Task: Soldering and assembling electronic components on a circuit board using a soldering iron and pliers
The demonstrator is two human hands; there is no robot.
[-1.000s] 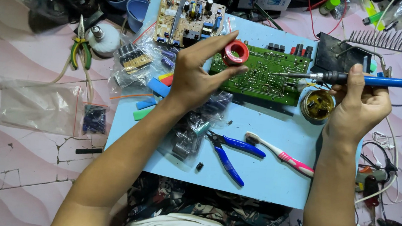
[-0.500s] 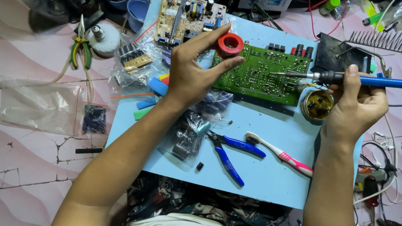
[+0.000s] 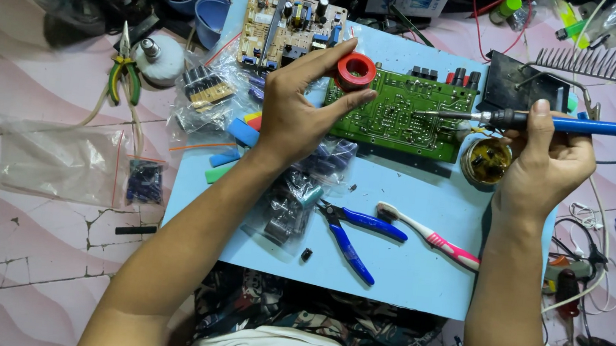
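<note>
The left hand (image 3: 295, 114) pinches a red spool (image 3: 355, 71) above the green circuit board (image 3: 398, 114) at upper centre, while the right hand (image 3: 545, 167) grips a blue soldering iron (image 3: 557, 124), tip on the board. Steady wrists, brief tip contact, and feeding solder at the joint would likely give clean work.
</note>
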